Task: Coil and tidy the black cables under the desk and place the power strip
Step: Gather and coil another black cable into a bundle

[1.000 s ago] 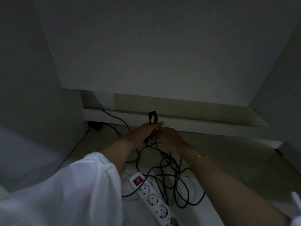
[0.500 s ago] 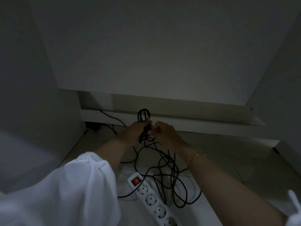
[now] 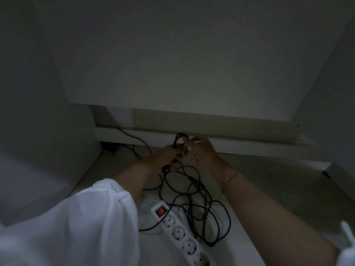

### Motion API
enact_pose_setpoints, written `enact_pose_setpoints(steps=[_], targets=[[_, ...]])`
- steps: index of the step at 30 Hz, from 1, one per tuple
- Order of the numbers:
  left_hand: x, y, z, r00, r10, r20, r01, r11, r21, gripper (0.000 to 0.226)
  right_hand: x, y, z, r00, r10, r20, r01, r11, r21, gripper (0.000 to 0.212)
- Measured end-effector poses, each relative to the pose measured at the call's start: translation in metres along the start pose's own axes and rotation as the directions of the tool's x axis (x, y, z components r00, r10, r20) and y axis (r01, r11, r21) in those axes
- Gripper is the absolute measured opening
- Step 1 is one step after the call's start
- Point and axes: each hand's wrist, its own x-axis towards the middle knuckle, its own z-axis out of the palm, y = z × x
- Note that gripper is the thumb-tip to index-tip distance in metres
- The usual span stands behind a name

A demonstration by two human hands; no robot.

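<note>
Black cable (image 3: 194, 196): one tangle. Left hand (image 3: 169, 156) grip holding coil; right hand (image 3: 201, 152) grip pinching loop. One power strip (image 3: 180, 233).

We wear a loose white sleeve (image 3: 76, 225) on our left arm, thin and slightly sheer, gathered into soft folds with a puckered seam where it ends above the forearm. Below it the forearm is bare down to the left hand (image 3: 169, 156). On our right wrist sits a fine gold chain bracelet (image 3: 229, 179), its small links catching the dim light. The right hand (image 3: 203, 152) wears no ring that we can make out. A scrap of white fabric (image 3: 346, 244) shows at the right edge.
</note>
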Motion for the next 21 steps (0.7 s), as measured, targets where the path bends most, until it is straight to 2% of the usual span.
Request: enact_pose_setpoints(steps=[3,5,8,12,15,18,21], targets=[[0.000,-0.001,0.007,0.999,-0.022,0.037,0.022,1.000,0.003,0.028,-0.002,-0.001,-0.004,0.994,0.042,0.102,-0.041,0.999,-0.010,0.018],[-0.002,-0.002,0.011,0.999,-0.017,0.051,0.016,1.000,0.011,0.029,-0.003,0.000,-0.009,0.988,0.097,0.120,-0.099,0.995,0.014,0.014],[-0.006,0.001,0.015,0.995,0.016,0.095,-0.019,0.999,0.033,0.035,-0.002,0.001,-0.017,0.970,0.201,0.133,-0.226,0.950,0.213,0.025],[-0.006,0.002,0.017,0.985,0.046,0.166,-0.049,0.999,0.014,0.042,0.002,-0.001,-0.028,0.925,0.280,0.257,-0.370,0.821,0.435,0.028],[-0.004,0.007,0.021,0.978,0.023,0.206,-0.013,0.999,-0.047,0.042,0.007,0.001,-0.033,0.923,0.275,0.270,-0.379,0.776,0.504,0.029],[-0.002,0.017,0.027,0.957,0.015,0.288,0.038,0.983,-0.178,0.052,0.007,0.002,-0.036,0.944,0.244,0.224,-0.330,0.746,0.579,0.028],[-0.002,0.021,0.031,0.957,0.020,0.290,0.066,0.956,-0.285,0.057,0.003,0.001,-0.036,0.952,0.190,0.240,-0.300,0.729,0.616,0.032]])
